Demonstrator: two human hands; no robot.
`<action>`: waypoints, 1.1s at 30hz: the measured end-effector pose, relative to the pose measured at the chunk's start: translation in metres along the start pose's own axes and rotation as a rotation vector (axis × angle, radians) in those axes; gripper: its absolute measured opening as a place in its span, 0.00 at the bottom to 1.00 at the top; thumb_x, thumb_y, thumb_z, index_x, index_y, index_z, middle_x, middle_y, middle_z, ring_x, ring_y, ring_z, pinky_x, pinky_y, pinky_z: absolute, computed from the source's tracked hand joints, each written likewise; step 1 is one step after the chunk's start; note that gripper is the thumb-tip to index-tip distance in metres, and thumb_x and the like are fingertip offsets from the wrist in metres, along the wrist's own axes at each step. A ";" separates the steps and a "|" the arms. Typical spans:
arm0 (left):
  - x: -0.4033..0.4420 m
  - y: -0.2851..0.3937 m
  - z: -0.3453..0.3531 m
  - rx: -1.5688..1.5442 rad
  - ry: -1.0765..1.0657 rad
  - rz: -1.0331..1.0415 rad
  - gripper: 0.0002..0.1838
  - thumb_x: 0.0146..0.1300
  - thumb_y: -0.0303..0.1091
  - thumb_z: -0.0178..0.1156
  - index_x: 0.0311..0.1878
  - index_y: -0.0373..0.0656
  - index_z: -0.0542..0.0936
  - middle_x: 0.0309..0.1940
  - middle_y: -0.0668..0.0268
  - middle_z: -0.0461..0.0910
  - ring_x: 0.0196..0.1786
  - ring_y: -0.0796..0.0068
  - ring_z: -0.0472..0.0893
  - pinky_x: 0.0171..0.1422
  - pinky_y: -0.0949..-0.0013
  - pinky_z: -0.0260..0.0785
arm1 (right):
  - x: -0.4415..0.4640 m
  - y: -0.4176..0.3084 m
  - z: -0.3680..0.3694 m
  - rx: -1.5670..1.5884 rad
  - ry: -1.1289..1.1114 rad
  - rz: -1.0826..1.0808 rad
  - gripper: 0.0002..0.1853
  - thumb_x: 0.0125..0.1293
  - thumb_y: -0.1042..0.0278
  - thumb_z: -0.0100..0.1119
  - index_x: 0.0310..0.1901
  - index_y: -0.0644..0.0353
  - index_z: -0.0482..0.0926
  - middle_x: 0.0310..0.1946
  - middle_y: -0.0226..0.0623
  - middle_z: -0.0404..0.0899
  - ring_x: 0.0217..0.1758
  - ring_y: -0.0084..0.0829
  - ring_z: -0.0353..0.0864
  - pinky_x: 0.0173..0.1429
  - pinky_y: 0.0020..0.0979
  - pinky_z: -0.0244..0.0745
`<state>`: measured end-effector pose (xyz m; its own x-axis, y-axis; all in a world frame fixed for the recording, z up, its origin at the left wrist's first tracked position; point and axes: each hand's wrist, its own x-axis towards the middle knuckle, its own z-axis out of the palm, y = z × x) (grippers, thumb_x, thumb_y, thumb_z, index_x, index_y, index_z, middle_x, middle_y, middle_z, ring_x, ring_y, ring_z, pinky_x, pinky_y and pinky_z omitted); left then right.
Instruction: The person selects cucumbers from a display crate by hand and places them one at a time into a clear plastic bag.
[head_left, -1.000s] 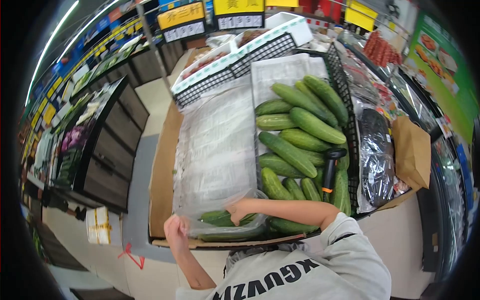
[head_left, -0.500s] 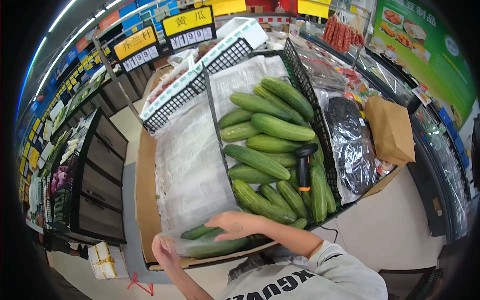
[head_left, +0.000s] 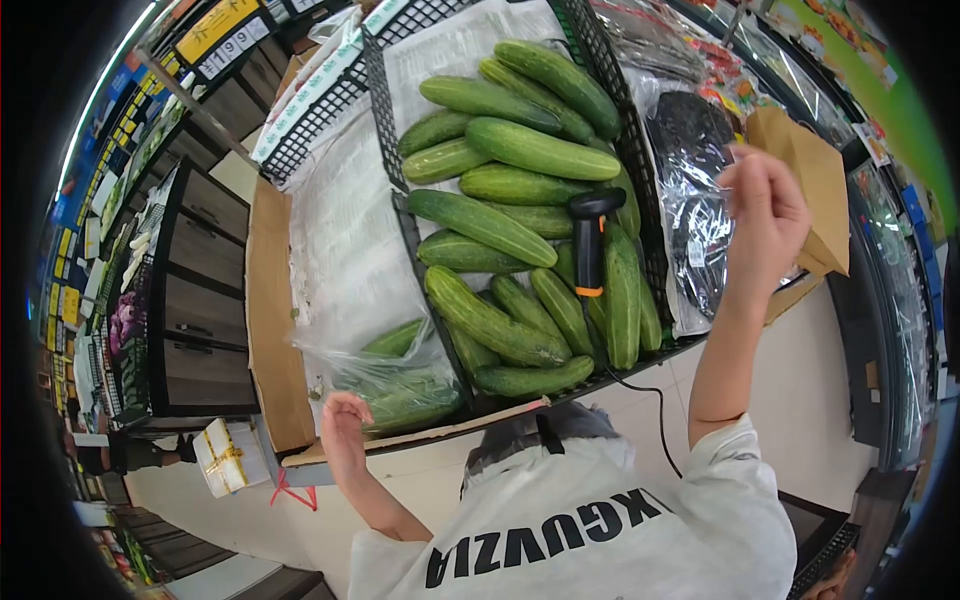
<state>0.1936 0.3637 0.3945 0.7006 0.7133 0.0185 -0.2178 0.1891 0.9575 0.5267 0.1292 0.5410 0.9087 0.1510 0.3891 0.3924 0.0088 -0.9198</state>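
Several green cucumbers lie in a clear plastic bag [head_left: 410, 395] at the near left of the display, the bag's mouth crumpled toward the far side. Beside the bag's near left corner is my left hand [head_left: 345, 425], its fingers loosely bent and nothing visible in them. My right hand [head_left: 770, 215] is raised at the right, in front of a brown paper bag and a black packaged item. Its fingers are curled together, with nothing visible in them. Loose cucumbers [head_left: 540, 150] fill the black crate, and a black handheld scanner [head_left: 592, 240] with an orange band rests on them.
The crate's black mesh wall [head_left: 630, 130] runs along the right. A scanner cable [head_left: 655, 400] hangs over the front edge. At the right stand a brown paper bag [head_left: 815, 190] and black plastic-wrapped goods [head_left: 690, 220]. Cardboard [head_left: 275, 320] edges the left side.
My right hand has left the plastic bag and swung up to the right. My left hand has drawn off the bag's edge; the bag now rests over the cucumbers. The view has tilted down.
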 end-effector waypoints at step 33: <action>0.126 -0.032 0.174 1.035 -0.035 0.217 0.19 0.57 0.39 0.46 0.46 0.36 0.70 0.47 0.52 0.69 0.50 0.54 0.68 0.52 0.65 0.60 | -0.017 0.091 -0.188 0.002 0.001 0.000 0.15 0.57 0.63 0.46 0.27 0.69 0.72 0.30 0.43 0.74 0.37 0.29 0.73 0.41 0.29 0.68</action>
<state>0.4068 0.3297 0.4164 0.7387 0.6401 0.2112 0.3330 -0.6190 0.7113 0.5735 -0.0585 0.4604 0.9087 0.1499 0.3896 0.3926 0.0104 -0.9197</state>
